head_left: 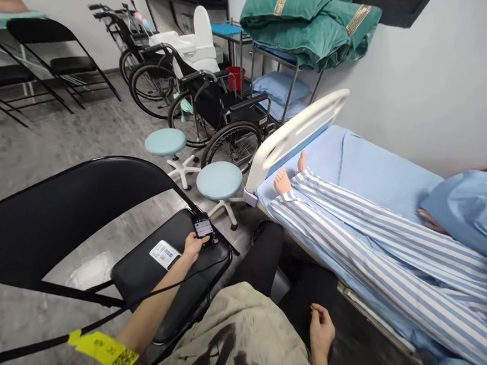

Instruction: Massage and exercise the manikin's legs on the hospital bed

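My left hand (192, 245) reaches out to a small black device (204, 229) lying on the seat of a black folding chair (165, 277); the fingers rest on it, curled over its near edge. A black cable runs from the device back along my arm. A white label (164, 253) lies on the seat beside the hand. My right hand (321, 328) hovers low by my lap, fingers loosely curled, holding nothing. To its right lies a figure in blue-striped pyjamas (368, 241) on a bed (353, 157) with a light-blue sheet.
Two round light-blue stools (165, 142) (219, 179) stand beyond the chair. Behind them are wheelchairs (219, 114), a white commode chair (195, 40), more folding chairs (47, 63) at left, and green bedding (308, 26) on a rack. A yellow tag (102, 350) hangs on the cable.
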### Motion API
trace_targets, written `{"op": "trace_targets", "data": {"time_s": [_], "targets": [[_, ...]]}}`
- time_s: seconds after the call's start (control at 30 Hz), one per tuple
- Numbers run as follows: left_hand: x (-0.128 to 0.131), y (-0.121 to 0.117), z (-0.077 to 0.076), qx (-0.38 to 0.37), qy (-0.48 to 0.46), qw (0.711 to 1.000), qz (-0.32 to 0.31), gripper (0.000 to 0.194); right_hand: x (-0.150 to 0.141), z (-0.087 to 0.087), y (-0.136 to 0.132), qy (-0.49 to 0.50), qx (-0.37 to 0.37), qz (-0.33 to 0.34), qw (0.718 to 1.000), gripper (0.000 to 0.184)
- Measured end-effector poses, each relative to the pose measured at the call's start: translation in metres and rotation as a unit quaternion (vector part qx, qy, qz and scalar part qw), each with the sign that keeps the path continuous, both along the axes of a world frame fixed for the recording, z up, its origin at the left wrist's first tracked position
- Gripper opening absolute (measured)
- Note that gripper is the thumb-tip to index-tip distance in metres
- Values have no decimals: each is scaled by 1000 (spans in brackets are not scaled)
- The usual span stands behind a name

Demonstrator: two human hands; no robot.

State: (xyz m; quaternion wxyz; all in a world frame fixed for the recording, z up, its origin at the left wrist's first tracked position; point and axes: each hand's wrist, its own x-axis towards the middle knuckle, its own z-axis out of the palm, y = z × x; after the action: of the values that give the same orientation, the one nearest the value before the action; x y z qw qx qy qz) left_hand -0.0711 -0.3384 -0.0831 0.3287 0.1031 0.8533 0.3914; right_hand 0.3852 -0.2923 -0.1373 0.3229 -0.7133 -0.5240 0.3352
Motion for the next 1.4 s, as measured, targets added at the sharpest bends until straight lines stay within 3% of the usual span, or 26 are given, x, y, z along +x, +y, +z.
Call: {"op": "trace_targets", "data": {"time_s": [0.1,0.27,0.33,0.43,0.63,1.03,1.4], "targets": [[25,12,33,133,-94,987,-16,47,-1,-1,1,-1,2,-2,1000,31],[91,41,114,302,-219,911,-176,51,-3,-2,-1,10,4,-7,1000,37],[116,50,140,331,-270,876,-226,50,-3,0,-2,11,6,-10,1000,36],[145,59,162,327,-320,844,-281,48,-5,3,-4,12,11,-16,1000,33],[172,67,174,329,-339,822,-318,45,-6,4,-5,24,8,-21,999,30],[172,48,207,337,-324,823,-322,42,-3,-3,-4,27,23,-21,999,30],[175,41,208,344,-327,815,-332,42,0,-10,-5,23,24,-16,999,28]]}}
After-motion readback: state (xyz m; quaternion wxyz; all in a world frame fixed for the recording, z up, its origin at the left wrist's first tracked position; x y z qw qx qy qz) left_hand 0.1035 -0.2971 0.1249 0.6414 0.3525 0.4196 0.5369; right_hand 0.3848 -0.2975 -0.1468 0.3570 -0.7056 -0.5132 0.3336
